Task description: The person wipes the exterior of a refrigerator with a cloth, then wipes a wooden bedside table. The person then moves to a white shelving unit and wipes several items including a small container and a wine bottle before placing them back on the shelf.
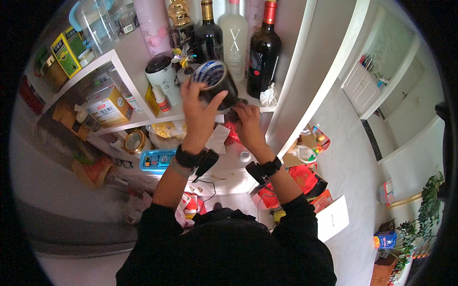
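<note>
My left hand (199,112) grips a dark cylindrical container (225,94) with a blue-and-white patterned end, tilted above the shelf. Close below it, my right hand (249,125) pinches a small dark, blurred thing (234,115) that may be a cloth. Whether that thing touches the container I cannot tell. Behind stand a dark bottle with gold foil (209,39), a frosted glass bottle (234,43) and a red-capped wine bottle (264,53). To the left of the container is a pale green canister with a black lid (164,82). A white paper slip (218,138) shows between my forearms.
A crumpled white tissue (269,95) sits at the shelf's right end by an upright panel (315,71). A small red-and-white bottle (161,100) stands near the front edge. Lower down are a blue plastic basket (148,161), a gold-rimmed jar (137,142) and red bags (302,178).
</note>
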`<state>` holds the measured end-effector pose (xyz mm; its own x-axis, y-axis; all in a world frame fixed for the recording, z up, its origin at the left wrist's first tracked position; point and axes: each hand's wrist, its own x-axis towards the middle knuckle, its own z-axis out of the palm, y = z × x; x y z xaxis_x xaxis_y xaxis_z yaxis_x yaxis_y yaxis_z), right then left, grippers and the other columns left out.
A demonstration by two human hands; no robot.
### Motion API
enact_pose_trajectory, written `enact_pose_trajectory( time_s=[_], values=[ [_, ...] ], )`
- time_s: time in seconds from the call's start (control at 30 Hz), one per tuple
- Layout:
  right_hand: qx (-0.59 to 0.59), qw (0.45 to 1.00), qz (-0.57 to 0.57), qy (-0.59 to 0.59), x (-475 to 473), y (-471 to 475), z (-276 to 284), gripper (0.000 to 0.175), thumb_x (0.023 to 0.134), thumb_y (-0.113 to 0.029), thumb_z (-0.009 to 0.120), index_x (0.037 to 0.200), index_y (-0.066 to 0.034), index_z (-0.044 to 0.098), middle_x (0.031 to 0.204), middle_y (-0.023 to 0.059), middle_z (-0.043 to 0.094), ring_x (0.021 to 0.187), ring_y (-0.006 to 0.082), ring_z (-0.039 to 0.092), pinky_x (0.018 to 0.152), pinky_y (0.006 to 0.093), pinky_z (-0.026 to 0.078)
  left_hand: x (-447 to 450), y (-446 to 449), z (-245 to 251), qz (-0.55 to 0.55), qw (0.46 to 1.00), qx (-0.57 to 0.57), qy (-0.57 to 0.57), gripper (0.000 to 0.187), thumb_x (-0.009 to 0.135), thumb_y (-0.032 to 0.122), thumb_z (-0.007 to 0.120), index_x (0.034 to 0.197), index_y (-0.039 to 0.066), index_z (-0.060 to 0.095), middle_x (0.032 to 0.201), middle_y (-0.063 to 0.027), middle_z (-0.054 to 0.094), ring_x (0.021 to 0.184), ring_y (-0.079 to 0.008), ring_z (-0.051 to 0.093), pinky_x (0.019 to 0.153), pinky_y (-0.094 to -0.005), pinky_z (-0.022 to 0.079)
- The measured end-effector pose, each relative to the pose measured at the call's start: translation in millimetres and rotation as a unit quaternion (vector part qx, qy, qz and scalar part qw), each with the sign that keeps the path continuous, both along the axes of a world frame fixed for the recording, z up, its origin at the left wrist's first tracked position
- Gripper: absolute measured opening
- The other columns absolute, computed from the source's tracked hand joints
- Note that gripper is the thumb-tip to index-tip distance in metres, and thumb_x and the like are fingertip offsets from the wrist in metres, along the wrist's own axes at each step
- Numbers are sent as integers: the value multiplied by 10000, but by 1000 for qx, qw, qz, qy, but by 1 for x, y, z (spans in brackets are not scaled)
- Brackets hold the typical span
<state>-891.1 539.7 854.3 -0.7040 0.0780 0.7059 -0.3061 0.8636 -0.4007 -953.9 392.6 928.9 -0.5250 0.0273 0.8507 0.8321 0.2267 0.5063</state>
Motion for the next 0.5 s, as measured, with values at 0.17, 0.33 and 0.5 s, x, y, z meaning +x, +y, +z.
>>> enact_pose_trajectory(
  time_s=[0.17,0.33,0.5],
  values=[
    [-52,995,-40,69,5,2,33,464,684,99,548,1139,13,592,1229,189,553,1159,408,447,1036,456,357,20,-49,-7,-36,990,67,-122,397,739,131,827,976,14,532,1274,-190,428,1197,-300,475,995,-386,413],
    [106,977,-126,132,-65,-13,34,394,719,69,542,1111,73,583,1161,241,570,1153,404,457,1005,467,374,33,-64,-19,-61,980,106,-158,394,732,75,826,976,12,524,1289,-152,399,1191,-239,471,1001,-342,423],
    [176,955,-188,-151,-122,1,20,314,727,-49,568,1021,53,612,1036,216,608,1051,402,539,908,468,416,39,-71,-29,-37,981,92,-169,397,723,55,826,977,15,524,1256,-142,402,1181,-251,477,998,-348,428]
  ],
)
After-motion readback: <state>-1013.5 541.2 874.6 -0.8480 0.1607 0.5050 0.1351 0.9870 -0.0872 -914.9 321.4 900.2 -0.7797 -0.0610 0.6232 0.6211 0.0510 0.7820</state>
